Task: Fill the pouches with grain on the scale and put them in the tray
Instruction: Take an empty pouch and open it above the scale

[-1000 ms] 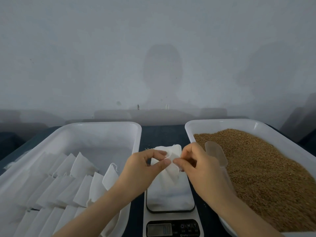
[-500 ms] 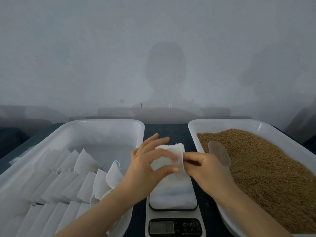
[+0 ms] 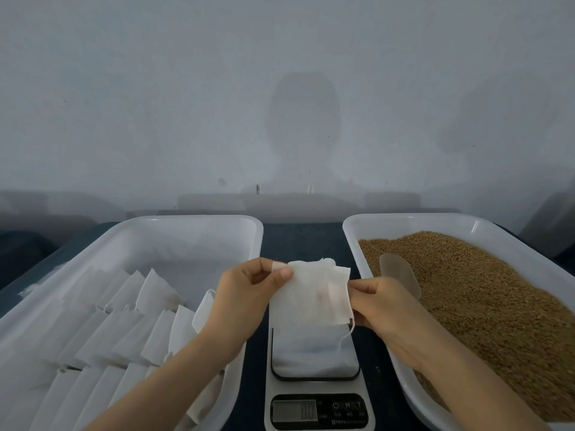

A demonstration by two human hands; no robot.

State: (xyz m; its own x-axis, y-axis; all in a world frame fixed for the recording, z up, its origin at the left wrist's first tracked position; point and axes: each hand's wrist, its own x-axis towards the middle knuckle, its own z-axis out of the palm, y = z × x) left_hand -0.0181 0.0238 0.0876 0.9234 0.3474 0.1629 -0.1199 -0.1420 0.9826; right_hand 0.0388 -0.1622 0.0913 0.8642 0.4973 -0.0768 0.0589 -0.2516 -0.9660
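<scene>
I hold a white fabric pouch [image 3: 311, 293] stretched flat above the scale [image 3: 314, 365]. My left hand [image 3: 245, 293] pinches its upper left corner between thumb and fingers. At the pouch's right edge, my right hand [image 3: 382, 303] pinches the fabric, and a thin drawstring hangs down from that side. The left white tray [image 3: 199, 225] holds several rows of white pouches [image 3: 124, 321]. Brown grain [image 3: 485, 306] fills the right white tray [image 3: 404, 220], with a translucent scoop [image 3: 398, 272] lying in it just behind my right hand.
The scale's display and buttons [image 3: 320, 410] sit at the bottom centre. A dark tabletop [image 3: 301, 241] shows between the two trays. A pale wall rises right behind the trays.
The pouch was bunched between both hands a second ago. My hands have since drawn apart and spread it out flat, with my left fingers moving from lying across it to pinching its corner.
</scene>
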